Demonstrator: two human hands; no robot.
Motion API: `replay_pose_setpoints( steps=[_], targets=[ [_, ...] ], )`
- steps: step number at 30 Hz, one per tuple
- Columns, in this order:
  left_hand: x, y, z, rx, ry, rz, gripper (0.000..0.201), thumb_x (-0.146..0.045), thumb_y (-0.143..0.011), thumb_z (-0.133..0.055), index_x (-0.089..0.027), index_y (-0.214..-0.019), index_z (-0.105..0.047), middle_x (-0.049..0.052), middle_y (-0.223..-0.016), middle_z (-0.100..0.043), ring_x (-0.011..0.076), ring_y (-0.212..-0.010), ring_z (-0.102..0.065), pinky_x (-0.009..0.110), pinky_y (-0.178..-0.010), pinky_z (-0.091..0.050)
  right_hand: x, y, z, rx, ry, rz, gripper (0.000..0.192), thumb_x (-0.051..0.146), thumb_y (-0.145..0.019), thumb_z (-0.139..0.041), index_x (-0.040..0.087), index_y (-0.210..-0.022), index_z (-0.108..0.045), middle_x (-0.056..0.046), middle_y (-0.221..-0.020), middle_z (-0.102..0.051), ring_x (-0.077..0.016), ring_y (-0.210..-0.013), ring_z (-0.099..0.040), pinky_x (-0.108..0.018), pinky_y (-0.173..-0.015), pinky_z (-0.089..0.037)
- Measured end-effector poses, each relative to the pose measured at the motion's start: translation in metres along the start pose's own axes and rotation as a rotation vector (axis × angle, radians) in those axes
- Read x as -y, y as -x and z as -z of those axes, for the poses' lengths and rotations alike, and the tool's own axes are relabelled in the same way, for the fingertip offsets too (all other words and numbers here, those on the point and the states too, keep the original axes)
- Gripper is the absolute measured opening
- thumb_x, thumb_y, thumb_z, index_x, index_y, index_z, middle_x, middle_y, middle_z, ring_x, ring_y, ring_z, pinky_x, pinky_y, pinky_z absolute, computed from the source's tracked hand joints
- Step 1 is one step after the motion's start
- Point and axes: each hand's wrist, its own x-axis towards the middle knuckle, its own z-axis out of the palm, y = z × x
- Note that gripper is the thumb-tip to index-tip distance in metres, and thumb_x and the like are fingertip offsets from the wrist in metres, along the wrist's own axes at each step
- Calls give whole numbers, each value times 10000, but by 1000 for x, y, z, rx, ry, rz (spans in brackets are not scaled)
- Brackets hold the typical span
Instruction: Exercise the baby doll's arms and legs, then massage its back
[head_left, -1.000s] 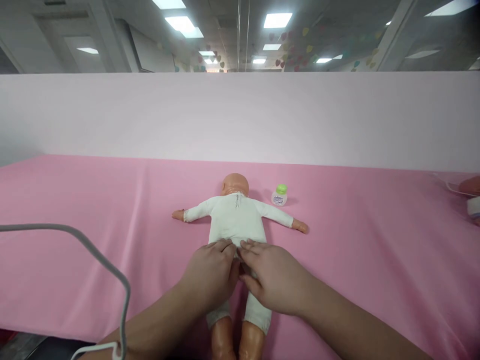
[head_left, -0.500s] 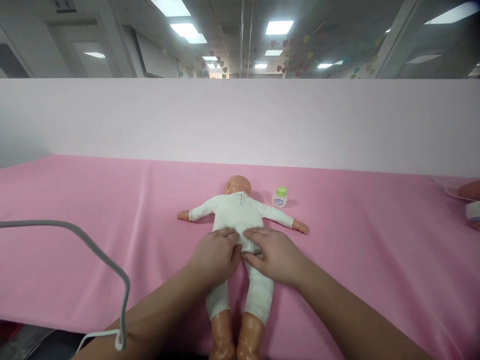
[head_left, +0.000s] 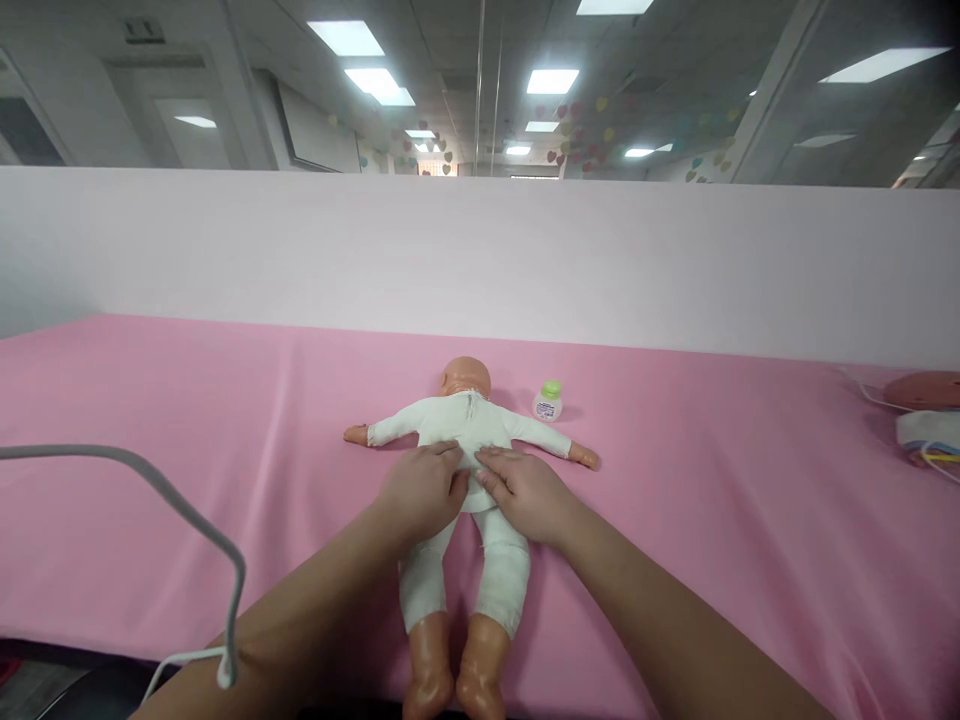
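A baby doll (head_left: 469, 420) with a white cloth body lies face down, its head away from me and its arms spread. On the left side of its lower back rests my left hand (head_left: 424, 490), open, with the fingers laid on the cloth. My right hand (head_left: 529, 490) lies open on the right side of the back, fingers pointing inward and the thumb near my left thumb. Neither hand grips anything. Beyond the doll's right-side arm stands a small clear bottle (head_left: 547, 404) with a green cap and a printed label.
A pink sheet (head_left: 697, 480) covers the table, with a white wall (head_left: 480, 250) behind. At the right edge lie an orange-brown object (head_left: 922, 390) and a bundle of pale cloth (head_left: 930, 430). A grey cable (head_left: 187, 510) loops in front of my left forearm.
Both hands have slid up the doll's back, away from its hips and toward its shoulders. The view has shifted slightly, showing more of the items on the right.
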Motion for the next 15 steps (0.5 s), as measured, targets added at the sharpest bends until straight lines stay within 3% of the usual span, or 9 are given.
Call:
replay_pose_setpoints(
  steps=[4,7,12,15],
  targets=[
    [-1,-12,19,-39,-1,82,187,-272,-955,-519,-192,-885,-673,88,-950,-760,276,-851,-715,388,-725,-518,2,-6,8,-90,-36,-32,557,468,-1066,-438,137,-1487,-587,-136,-1563,-554,-268,-1486,-483,-456,-1252,-345],
    [-1,-20,19,-68,-8,60,167,-238,-943,-516,-189,-925,-675,96,-1003,-755,275,-894,-710,387,-759,-510,2,-13,9,-94,-8,-38,559,461,-1065,-440,125,-1489,-582,-151,-1581,-530,-274,-1507,-453,-457,-1262,-321],
    [0,-19,-2,-10,-4,-14,230,-257,-947,-529,-162,-1056,-708,135,-1166,-744,303,-1028,-715,410,-858,-527,-1,-16,-4,-34,29,13,465,369,-1073,-407,127,-1368,-673,-171,-1485,-624,-294,-1409,-568,-445,-1178,-420],
    [3,-18,-3,-1,16,-7,250,-286,-953,-532,-167,-1070,-718,138,-1211,-739,307,-1037,-717,415,-852,-540,0,-15,-6,-48,44,22,423,345,-1065,-415,145,-1312,-694,-162,-1437,-662,-294,-1369,-597,-435,-1124,-453]
  ],
)
